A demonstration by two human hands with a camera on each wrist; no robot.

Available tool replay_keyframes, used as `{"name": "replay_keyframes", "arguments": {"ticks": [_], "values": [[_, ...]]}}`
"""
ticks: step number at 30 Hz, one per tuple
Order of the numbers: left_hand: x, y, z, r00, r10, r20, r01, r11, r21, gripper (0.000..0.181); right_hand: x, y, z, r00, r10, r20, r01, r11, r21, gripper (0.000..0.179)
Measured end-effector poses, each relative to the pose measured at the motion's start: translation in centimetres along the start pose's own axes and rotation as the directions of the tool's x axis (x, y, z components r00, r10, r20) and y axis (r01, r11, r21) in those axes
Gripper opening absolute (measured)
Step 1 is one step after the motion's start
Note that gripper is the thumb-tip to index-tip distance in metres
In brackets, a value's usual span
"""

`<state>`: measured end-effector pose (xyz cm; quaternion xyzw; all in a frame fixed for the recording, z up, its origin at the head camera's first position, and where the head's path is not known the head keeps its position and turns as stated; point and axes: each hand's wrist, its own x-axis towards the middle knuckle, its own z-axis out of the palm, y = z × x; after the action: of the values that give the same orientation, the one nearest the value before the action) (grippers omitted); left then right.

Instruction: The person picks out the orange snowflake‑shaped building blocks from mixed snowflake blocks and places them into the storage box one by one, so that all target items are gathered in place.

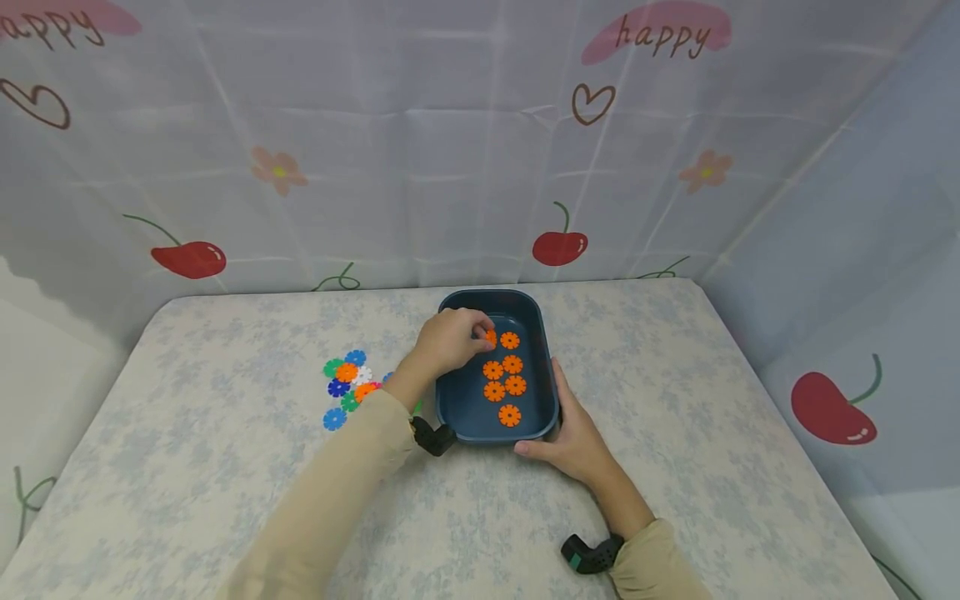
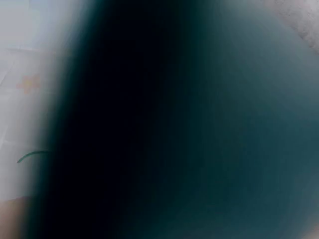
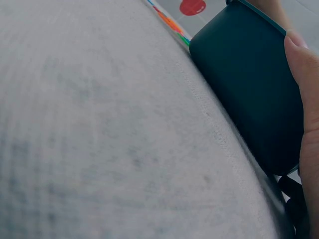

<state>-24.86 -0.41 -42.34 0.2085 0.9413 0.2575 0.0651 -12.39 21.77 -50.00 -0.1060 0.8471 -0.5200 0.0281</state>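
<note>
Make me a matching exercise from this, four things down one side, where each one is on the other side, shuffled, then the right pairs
1. left hand
2. right hand
3. mixed-colour pieces
4. red cherries

A. on the table, left of the tray
B. printed on the backdrop
C. at the tray's near right corner
D. over the tray, pinching an orange piece

Pairs: 1-D, 2-C, 3-A, 4-B
</note>
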Motion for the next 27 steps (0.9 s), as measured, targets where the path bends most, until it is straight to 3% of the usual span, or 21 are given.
{"name": "replay_keyframes", "arguments": {"ticks": [5,12,19,23,27], "values": [[-0.3,-0.2,0.9,0.998,0.039,-0.051,-0.035,0.997,0.075,0.029,-0.1,0.0,0.0,1.0,-0.005,0.004,0.005,1.0,-0.005,0.132],[-0.7,-0.3,1.7,0.991,0.113,-0.072,-0.102,0.985,0.136,0.026,-0.2,-0.1,0.0,1.0,-0.008,-0.002,0.008,1.0,-0.01,0.132],[-0.3,0.2,1.9,0.998,0.059,-0.031,-0.048,0.962,0.269,0.023,-0.2,0.1,-0.1,1.0,0.003,-0.008,-0.003,0.999,-0.032,0.133],[-0.1,0.6,2.1,0.999,0.027,-0.021,-0.018,0.937,0.348,0.021,-0.2,0.0,0.0,1.0,-0.001,-0.008,0.001,1.0,-0.029,0.133],[0.0,0.6,2.5,0.999,0.034,-0.033,-0.017,0.904,0.427,0.015,-0.2,-0.1,0.0,1.0,-0.008,-0.006,0.008,1.0,-0.018,0.132]]}}
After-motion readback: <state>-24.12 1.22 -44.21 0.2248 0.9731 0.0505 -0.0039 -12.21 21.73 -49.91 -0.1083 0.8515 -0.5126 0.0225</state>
